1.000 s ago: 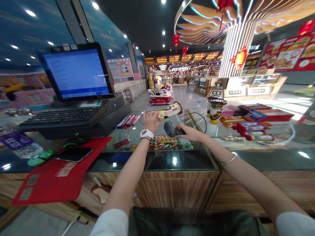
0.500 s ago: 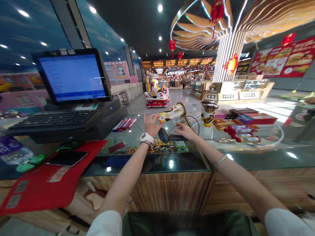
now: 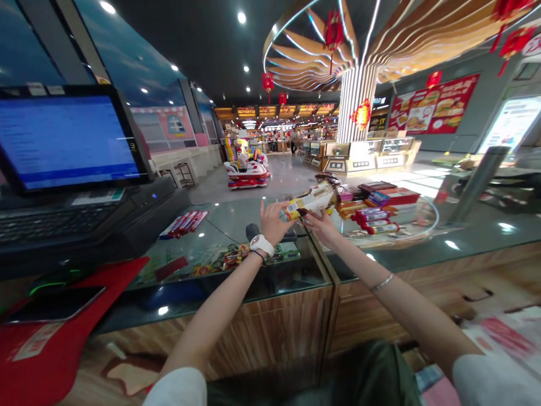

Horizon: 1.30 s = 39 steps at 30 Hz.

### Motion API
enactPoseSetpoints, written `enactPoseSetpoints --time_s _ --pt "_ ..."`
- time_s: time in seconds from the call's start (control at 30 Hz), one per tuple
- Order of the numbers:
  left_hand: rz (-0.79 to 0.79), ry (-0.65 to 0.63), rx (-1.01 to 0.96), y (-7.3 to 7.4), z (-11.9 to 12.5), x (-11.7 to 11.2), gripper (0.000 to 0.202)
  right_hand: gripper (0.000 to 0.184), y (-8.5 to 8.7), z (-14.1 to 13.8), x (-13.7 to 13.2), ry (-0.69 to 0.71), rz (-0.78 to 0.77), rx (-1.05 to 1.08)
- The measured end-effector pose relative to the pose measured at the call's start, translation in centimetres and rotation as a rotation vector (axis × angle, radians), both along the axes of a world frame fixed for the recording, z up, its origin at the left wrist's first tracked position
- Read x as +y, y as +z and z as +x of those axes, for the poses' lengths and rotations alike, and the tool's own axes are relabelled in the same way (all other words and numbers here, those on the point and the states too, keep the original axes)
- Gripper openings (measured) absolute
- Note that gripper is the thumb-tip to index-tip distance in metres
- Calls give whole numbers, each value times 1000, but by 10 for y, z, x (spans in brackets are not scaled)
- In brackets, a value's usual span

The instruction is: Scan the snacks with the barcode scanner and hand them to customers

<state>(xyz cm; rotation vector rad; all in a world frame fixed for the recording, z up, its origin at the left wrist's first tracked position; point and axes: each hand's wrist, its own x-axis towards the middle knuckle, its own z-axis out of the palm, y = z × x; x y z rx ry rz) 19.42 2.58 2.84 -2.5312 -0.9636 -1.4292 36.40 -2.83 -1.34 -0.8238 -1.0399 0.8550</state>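
Note:
A white, yellow and brown snack cup [image 3: 315, 197] lies tilted on its side above the glass counter, its barcode side showing. My left hand [image 3: 275, 223] grips its base end, with the index finger raised and a white watch [image 3: 262, 245] on the wrist. Under the near side of the cup, the fingers of my right hand [image 3: 324, 228] are bent against it. Partly hidden behind my left hand is a black handheld scanner [image 3: 252, 231]. Just beyond the held cup, the dark lids of other cups [image 3: 328, 178] show.
Chocolate bars and boxes [image 3: 376, 211] are piled to the right on the glass counter [image 3: 228, 211]. Red-wrapped bars [image 3: 189, 222] lie left of my hands. A monitor [image 3: 70, 141], keyboard [image 3: 42, 217], red mat [image 3: 84, 327] and phone [image 3: 54, 304] occupy the left side.
The view has turned to the right. The cup has moved right, away from the scanner, in my left hand. My right hand has come from above the scanner onto the cup.

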Motion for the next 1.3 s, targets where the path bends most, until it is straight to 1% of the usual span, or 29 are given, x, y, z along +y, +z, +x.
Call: enactPoseSetpoints --time_s 0.13,0.3,0.47,0.6,0.73,0.8,0.93,1.03,1.13,1.23,1.3 --pt "-27 -76 43 -5 34 -12 41 70 -2 19 -22 -119 69 51" --pt "-73 -161 72 -19 76 -20 44 84 -5 46 -46 -275 112 64" --pt "-156 -227 96 -27 115 -24 41 94 -8 74 -57 -453 83 -54" --pt "-226 -269 99 -33 136 -30 40 98 -12 91 -58 -579 49 -200" --pt "-287 -301 -1 -43 143 -32 37 92 -19 95 -55 -623 24 -389" --pt "-327 -306 -40 -47 142 -30 32 89 -23 95 -51 -631 9 -455" --pt "-350 -331 -40 -54 136 -24 29 87 -30 96 -41 -651 -17 -528" --pt "-372 -335 0 -56 133 -20 26 83 -34 98 -32 -665 -59 -558" --pt "-395 -325 69 -55 131 -18 27 78 -36 100 -26 -670 -110 -536" --pt "-378 -288 157 -52 128 -19 32 67 -39 100 -27 -663 -101 -517" --pt "-331 -251 217 -49 124 -23 33 55 -40 100 -35 -685 -92 -597"
